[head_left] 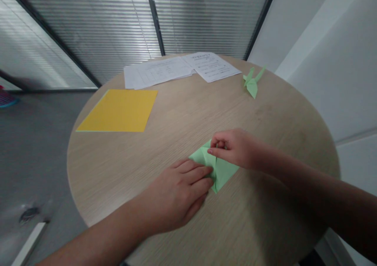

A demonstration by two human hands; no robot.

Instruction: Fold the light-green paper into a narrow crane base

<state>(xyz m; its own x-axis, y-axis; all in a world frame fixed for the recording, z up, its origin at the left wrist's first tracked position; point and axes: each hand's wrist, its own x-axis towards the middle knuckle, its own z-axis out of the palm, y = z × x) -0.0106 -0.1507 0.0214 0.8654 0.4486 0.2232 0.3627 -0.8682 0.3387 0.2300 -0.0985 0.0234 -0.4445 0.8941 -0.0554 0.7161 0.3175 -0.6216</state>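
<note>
A light green sheet of origami paper [226,172], folded into a small diamond-like shape with creased flaps, lies on the round wooden table [182,117]. My left hand [184,189] rests flat on the paper's left part, fingers stretched out and covering some of it. At the paper's upper edge, my right hand [235,146] has its thumb and curled fingers closed in a pinch on a flap. The fingers hide the exact spot where they meet the paper.
A stack of yellow paper [119,111] lies at the table's left. Printed white sheets [159,71] lie along the far edge. A folded green paper crane [252,83] stands at the back right. Glass with blinds [206,20] is beyond, a white wall [347,62] to the right.
</note>
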